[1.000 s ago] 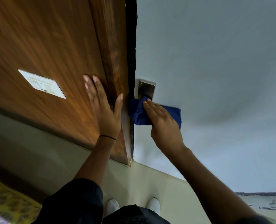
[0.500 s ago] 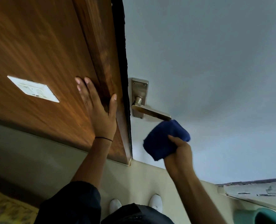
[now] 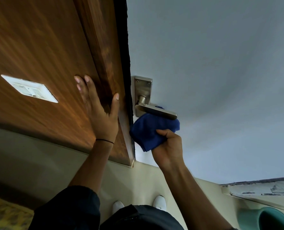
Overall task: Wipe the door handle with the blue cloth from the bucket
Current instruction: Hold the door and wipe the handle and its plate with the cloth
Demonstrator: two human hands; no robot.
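Observation:
A brushed-metal lever door handle (image 3: 156,111) on its backplate (image 3: 143,87) is fixed to the pale grey door (image 3: 212,72). My right hand (image 3: 168,146) grips the bunched blue cloth (image 3: 150,130) from below and presses it up against the underside of the lever; a bit of cloth shows behind the lever. My left hand (image 3: 98,110) lies flat, fingers spread, on the brown wooden frame (image 3: 104,55) just left of the handle, thumb on the frame's edge.
A white switch plate (image 3: 29,88) sits on the wooden panel at the left. A teal bucket (image 3: 269,219) stands on the floor at the bottom right. My white shoes (image 3: 159,201) show on the cream floor below.
A second ago the cloth covered the lever under my right hand. The hand then dropped below it, baring the handle, and has now risen again so the cloth meets the lever's underside. Left hand unchanged.

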